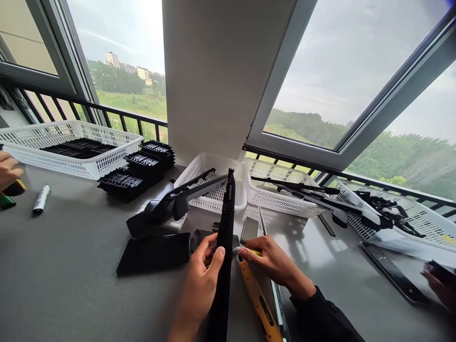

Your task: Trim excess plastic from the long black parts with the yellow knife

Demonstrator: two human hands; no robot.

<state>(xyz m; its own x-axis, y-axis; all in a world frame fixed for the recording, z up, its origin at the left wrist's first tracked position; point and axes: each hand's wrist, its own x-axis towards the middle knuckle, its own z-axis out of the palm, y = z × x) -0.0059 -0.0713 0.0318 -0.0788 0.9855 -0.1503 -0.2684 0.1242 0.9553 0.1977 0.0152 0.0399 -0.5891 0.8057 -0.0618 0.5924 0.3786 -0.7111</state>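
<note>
A long black plastic part stands lengthwise in front of me, its far end reaching over a white basket. My left hand is wrapped round it, thumb on its face. Close to its right side, my right hand is closed on a small tool with a yellow handle, whose pale tip meets the edge of the part. Below my right hand, an orange-handled tool lies on the grey table beside a metal ruler.
White baskets with black parts line the back. Stacked black parts, a black tablet-like slab and a marker-like tube are at left. Other people's hands show at the left edge and right edge.
</note>
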